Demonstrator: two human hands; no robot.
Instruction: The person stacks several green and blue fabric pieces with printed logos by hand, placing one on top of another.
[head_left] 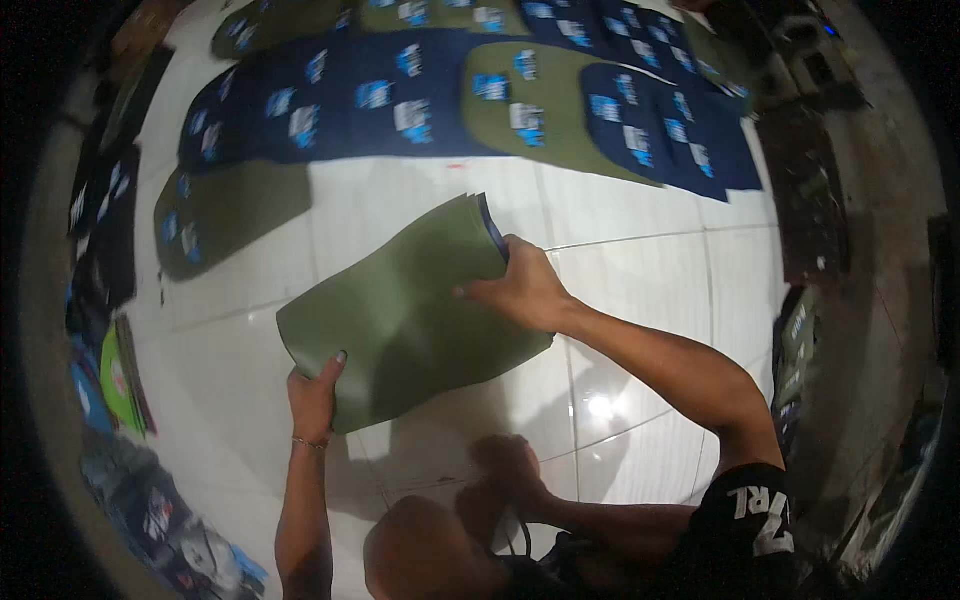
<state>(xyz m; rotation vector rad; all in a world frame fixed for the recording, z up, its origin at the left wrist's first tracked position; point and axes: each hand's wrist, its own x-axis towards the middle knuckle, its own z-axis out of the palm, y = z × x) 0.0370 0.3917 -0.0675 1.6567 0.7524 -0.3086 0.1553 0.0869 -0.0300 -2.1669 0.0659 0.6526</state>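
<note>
A stack of olive-green flat pieces (400,310), fabric-like and bare on top, is held up off the floor at a slant. A dark navy edge shows among the layers at its upper right. My left hand (315,400), with a thin bracelet at the wrist, is closed on the lower left corner, thumb on top and fingers hidden beneath. At the right side my right hand (525,288) grips the stack, its thumb over the upper face. Beyond the stack, an olive printed piece (250,205) lies alone on the floor.
Overlapping rows of navy printed pieces (340,95) and olive printed pieces (530,110) cover the far white tiled floor (640,290). Folded dark garments (150,510) line the left side; more folded cloth (795,345) lies at right. Blurred bare skin (420,540) shows at the lower edge.
</note>
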